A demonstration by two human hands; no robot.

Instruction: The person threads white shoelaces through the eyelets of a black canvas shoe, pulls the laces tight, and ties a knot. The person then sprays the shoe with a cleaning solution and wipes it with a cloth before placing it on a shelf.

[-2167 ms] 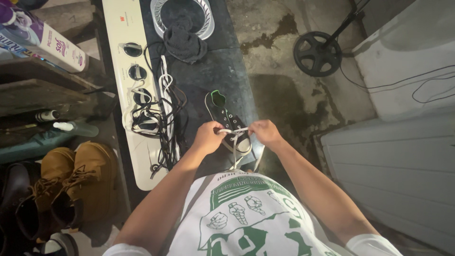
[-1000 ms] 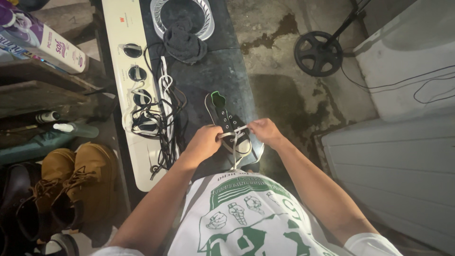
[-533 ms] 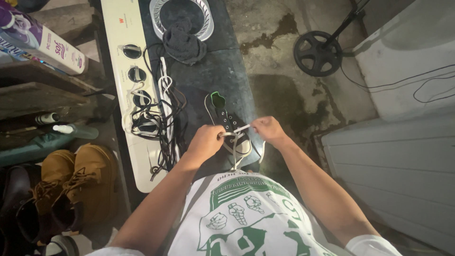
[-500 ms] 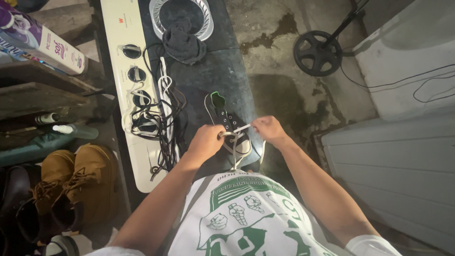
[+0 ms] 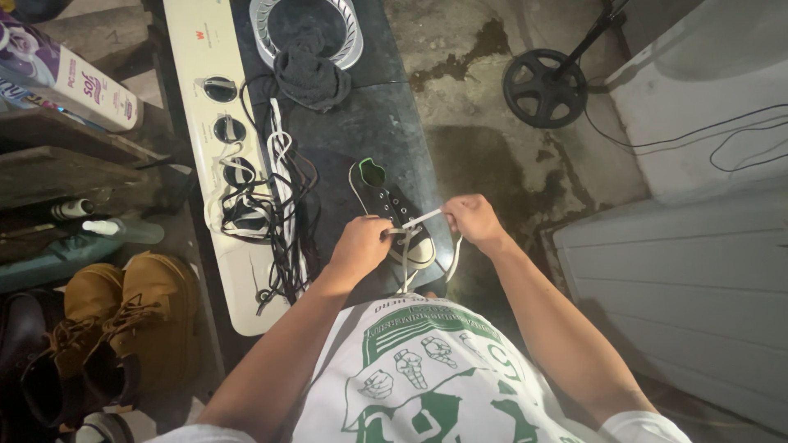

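— While the left hand (image 5: 361, 244) pins the black sneaker (image 5: 392, 212) on the washer lid (image 5: 386, 123), what's the right hand (image 5: 469, 220) doing?
— Pinching the white lace (image 5: 425, 217), pulling toward three o'clock. Best keep tension even, sneaker steady.

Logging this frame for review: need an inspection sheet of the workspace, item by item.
Surface: dark top of a washing machine, white control panel on its left.
Job's things: black sneaker with white toe cap; white shoelace stretched between the hands.
Clutter: loose black and white laces; dark socks by a basket.
Hands: left hand on the sneaker; right hand pinching the shoelace.
Cables: black cable over a white appliance.
Surroundings: tan boots, stained concrete floor, fan base.
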